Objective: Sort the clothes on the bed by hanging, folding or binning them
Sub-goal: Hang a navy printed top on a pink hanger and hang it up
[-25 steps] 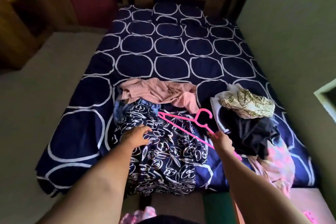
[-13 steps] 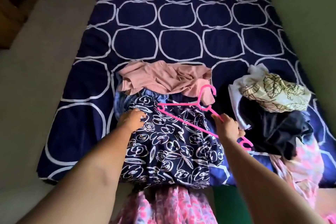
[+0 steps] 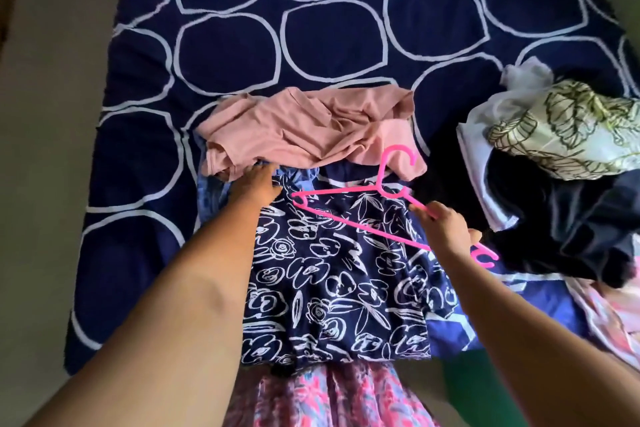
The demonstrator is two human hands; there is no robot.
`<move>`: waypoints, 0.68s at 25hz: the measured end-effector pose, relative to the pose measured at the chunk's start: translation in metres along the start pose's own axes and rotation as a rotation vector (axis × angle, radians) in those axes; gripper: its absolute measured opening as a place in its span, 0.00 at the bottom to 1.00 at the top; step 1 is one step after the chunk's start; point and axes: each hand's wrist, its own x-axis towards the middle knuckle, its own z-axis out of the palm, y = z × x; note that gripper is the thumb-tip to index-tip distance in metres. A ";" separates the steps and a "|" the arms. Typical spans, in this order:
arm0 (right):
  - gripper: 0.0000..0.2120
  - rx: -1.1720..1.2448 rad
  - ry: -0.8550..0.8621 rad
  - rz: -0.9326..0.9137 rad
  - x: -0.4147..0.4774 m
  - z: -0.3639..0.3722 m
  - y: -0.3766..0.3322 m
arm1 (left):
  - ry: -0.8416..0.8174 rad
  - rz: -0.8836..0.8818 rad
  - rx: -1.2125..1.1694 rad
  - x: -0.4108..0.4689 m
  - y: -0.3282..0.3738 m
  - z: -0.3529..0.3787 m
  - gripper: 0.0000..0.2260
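Observation:
A navy garment with a white flower print (image 3: 332, 274) lies spread at the foot of the bed (image 3: 145, 156). My left hand (image 3: 254, 184) rests at its top left corner, fingers touching the cloth beside a crumpled pink garment (image 3: 304, 130). My right hand (image 3: 445, 229) grips one arm of a pink plastic hanger (image 3: 353, 199), which lies across the top of the navy garment with its hook over the pink one.
A heap at the right holds a cream leaf-print cloth (image 3: 568, 135), a black garment (image 3: 571, 229) and a pink patterned piece (image 3: 609, 319). Pale floor (image 3: 45, 149) runs along the bed's left side. A green thing (image 3: 464, 388) shows below the bed's edge.
My view has dropped closer to the bed. My left hand slid up the navy garment to its top edge. The hanger in my right hand swung to lie flatter across the garment.

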 end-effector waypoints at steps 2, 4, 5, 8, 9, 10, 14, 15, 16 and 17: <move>0.22 0.006 -0.052 0.037 0.000 0.004 -0.001 | -0.048 0.002 0.098 0.008 0.002 -0.001 0.24; 0.23 0.009 -0.107 0.058 0.000 0.006 -0.001 | -0.067 -0.009 0.107 0.011 0.000 0.001 0.21; 0.23 0.010 -0.125 0.061 -0.001 0.006 -0.001 | -0.084 -0.005 0.058 0.009 -0.001 0.000 0.20; 0.23 0.031 -0.150 0.067 -0.003 0.002 0.000 | -0.162 0.013 -0.187 0.006 -0.008 -0.002 0.18; 0.23 0.048 -0.158 0.068 -0.005 -0.001 0.000 | -0.167 0.022 -0.276 0.002 -0.008 -0.009 0.17; 0.24 0.066 -0.163 0.066 -0.006 -0.004 -0.001 | -0.157 0.047 -0.359 -0.005 -0.005 -0.019 0.17; 0.24 0.115 -0.162 0.053 -0.005 -0.020 -0.003 | -0.113 0.149 -0.552 -0.027 0.002 -0.050 0.14; 0.24 0.113 -0.159 0.050 -0.003 -0.025 -0.003 | -0.097 0.168 -0.597 -0.034 0.003 -0.057 0.14; 0.24 0.116 -0.156 0.049 -0.001 -0.029 0.000 | -0.083 0.175 -0.632 -0.041 0.002 -0.064 0.14; 0.23 0.119 -0.149 0.043 0.002 -0.033 0.003 | -0.075 0.172 -0.665 -0.046 0.001 -0.069 0.15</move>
